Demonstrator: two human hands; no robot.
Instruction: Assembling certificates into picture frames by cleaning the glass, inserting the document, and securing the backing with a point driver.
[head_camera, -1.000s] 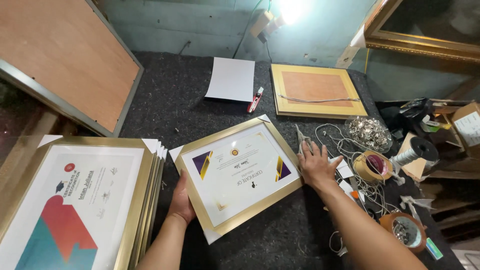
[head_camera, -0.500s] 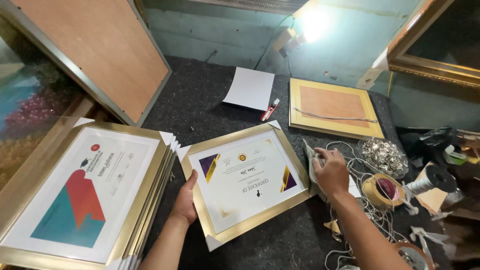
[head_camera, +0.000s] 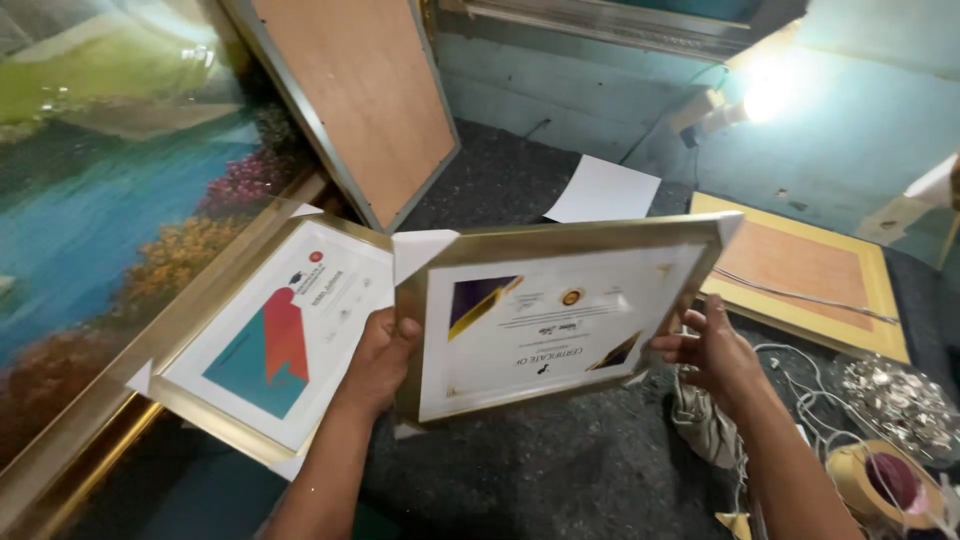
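Far left of frame: one large landscape painting (head_camera: 110, 230) in a gold frame, leaning. Lower left: one gold-framed certificate (head_camera: 280, 345) with a teal and red design, lying flat; possibly more frames stacked under it, edge unclear. Upper centre: one leaning backing board (head_camera: 350, 95). Centre: left hand (head_camera: 380, 360) clasps the left edge of one gold-framed certificate (head_camera: 555, 315), lifted off the dark worktop (head_camera: 560, 470) and tilted; white corner guards, two visible. One white paper sheet (head_camera: 605, 192) behind. Right hand (head_camera: 712, 352) grips the frame's right edge. Right: one frame lying face down (head_camera: 805, 270); one tape roll (head_camera: 885, 480) lower right.
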